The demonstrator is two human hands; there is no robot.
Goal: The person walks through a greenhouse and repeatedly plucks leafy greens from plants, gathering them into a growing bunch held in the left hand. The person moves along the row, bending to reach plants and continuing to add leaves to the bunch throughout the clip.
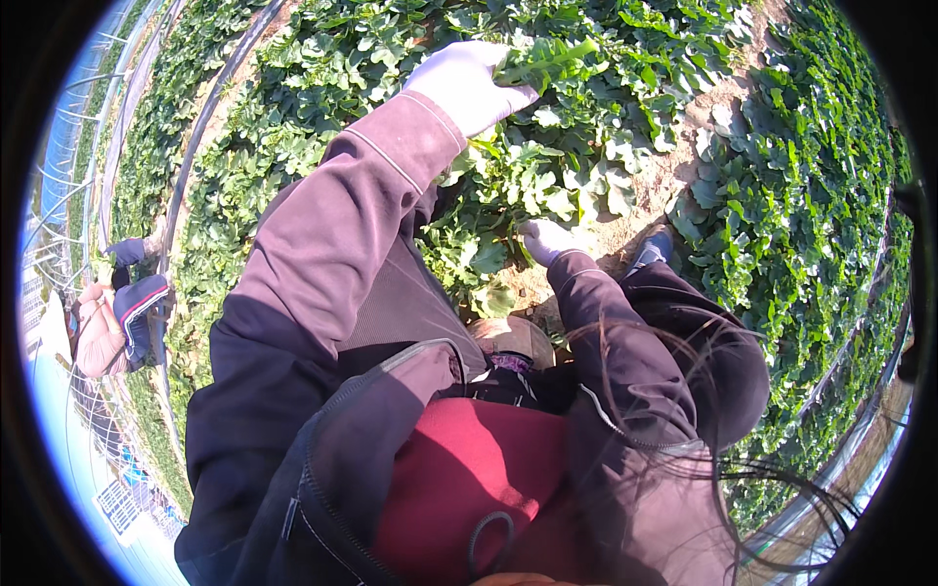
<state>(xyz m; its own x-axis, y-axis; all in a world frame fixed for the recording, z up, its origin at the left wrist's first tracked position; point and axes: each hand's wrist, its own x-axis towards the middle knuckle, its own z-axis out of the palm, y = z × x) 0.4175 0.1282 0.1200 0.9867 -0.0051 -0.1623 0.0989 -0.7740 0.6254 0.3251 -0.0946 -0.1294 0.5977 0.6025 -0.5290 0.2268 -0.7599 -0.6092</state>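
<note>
My left hand [469, 84], in a pale glove, reaches out over the leafy green crop [579, 157]. It grips a picked bunch of green leaves [546, 66], with a pale green stalk end pointing right. Lower down and nearer my body is my right hand [549, 240], also gloved. It is low among the plants beside a strip of bare soil [623, 231]. Its fingers are curled at the leaves' edge, and glare and foliage hide whether they hold a stem.
My shoe [652, 245] is on the soil furrow, with another dense crop row [791, 242] to its right. A black hose or pipe [194, 132] runs along the left. Beyond it another person [113, 315] bends low near metal hoops [55, 179].
</note>
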